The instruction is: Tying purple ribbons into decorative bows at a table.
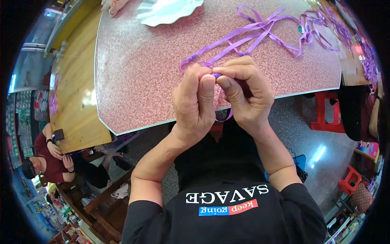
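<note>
Purple ribbon (217, 75): small section pinched between left hand (191, 97) and right hand (252, 93), thumbs and forefingers closed on it, above pink table's (142, 81) near edge. Fingers block most of it from me. Loose lengths beyond. White scalloped dish (167, 11) far side, contents unclear.

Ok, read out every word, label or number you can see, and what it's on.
Black shirt: white capitals and a red-and-blue strip of smaller lettering, legible, though I won't copy wording.
Pink package, right edge: too small to read.
Packs at far left: too small, blurred.
</note>
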The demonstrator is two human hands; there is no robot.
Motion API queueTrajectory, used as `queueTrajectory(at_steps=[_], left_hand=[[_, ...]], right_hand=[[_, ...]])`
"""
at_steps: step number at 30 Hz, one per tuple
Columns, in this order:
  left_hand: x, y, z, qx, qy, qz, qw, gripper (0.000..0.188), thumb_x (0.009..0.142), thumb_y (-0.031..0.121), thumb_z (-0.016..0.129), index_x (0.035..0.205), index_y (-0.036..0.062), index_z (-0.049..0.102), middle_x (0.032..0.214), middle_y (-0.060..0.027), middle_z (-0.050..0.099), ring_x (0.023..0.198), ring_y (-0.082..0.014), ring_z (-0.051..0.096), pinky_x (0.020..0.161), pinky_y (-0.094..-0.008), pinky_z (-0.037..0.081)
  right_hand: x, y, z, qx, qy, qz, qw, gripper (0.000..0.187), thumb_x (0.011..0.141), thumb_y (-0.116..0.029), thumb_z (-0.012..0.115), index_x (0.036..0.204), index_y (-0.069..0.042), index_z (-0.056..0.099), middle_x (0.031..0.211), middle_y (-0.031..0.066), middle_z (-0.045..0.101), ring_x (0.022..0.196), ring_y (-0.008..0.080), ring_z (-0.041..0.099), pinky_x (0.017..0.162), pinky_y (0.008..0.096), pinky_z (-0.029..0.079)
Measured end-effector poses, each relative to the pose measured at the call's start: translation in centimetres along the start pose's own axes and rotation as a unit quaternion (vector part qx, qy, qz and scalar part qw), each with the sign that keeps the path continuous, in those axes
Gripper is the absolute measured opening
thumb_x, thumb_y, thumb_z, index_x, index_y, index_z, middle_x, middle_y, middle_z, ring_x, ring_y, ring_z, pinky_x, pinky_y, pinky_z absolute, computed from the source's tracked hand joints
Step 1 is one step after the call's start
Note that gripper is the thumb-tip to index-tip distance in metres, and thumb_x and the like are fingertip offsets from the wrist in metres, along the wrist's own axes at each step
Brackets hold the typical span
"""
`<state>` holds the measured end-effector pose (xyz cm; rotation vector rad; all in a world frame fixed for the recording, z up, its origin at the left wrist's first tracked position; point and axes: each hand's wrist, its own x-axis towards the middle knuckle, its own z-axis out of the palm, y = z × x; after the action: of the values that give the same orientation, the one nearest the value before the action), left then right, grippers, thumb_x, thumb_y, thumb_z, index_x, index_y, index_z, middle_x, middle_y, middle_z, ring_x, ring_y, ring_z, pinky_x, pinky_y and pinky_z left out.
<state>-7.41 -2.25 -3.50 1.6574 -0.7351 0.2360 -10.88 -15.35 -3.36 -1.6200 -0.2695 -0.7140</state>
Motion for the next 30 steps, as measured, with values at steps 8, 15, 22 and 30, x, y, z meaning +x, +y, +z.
queueTrajectory(at_steps=[8,15,22,30], left_hand=[[0.4,0.6,-0.3,-0.055,0.009,-0.025,0.998,0.018,0.103,0.015,0.048,0.094,0.0001,0.055,0.075,-0.0043,0.053,0.060,-0.0107,0.047,0.053,-0.0266,0.039],[1.0,0.4,-1.0,-0.102,-0.054,-0.072,0.991,0.021,0.104,0.017,0.046,0.096,0.0006,0.055,0.070,-0.0015,0.049,0.059,-0.0081,0.044,0.053,-0.0242,0.038],[1.5,1.1,0.0,-0.093,-0.042,-0.075,0.992,0.025,0.106,0.020,0.042,0.094,0.0015,0.055,0.068,-0.0003,0.046,0.059,-0.0077,0.044,0.053,-0.0244,0.037],[3.0,1.5,-0.5,-0.162,-0.089,-0.185,0.965,0.028,0.106,0.027,0.041,0.090,0.0074,0.052,0.069,0.0049,0.040,0.058,-0.0034,0.037,0.049,-0.0187,0.030]], right_hand=[[1.2,0.4,-0.7,0.009,-0.042,-0.083,0.996,0.012,0.088,-0.002,0.068,0.100,0.001,0.067,0.094,0.0102,0.062,0.077,0.0119,0.056,0.065,0.0221,0.045],[2.5,-0.1,-2.2,-0.014,-0.082,-0.053,0.995,0.013,0.084,-0.004,0.072,0.096,-0.001,0.069,0.089,0.0087,0.065,0.076,0.0128,0.059,0.063,0.0236,0.046],[2.3,-0.1,-1.5,-0.082,-0.033,-0.100,0.991,0.013,0.083,-0.004,0.073,0.095,-0.001,0.069,0.087,0.0094,0.066,0.074,0.0150,0.062,0.061,0.0253,0.049],[2.1,0.4,-1.7,-0.132,-0.009,-0.124,0.984,0.013,0.083,0.001,0.072,0.096,0.000,0.068,0.088,0.0094,0.065,0.074,0.0144,0.062,0.060,0.0241,0.049]])
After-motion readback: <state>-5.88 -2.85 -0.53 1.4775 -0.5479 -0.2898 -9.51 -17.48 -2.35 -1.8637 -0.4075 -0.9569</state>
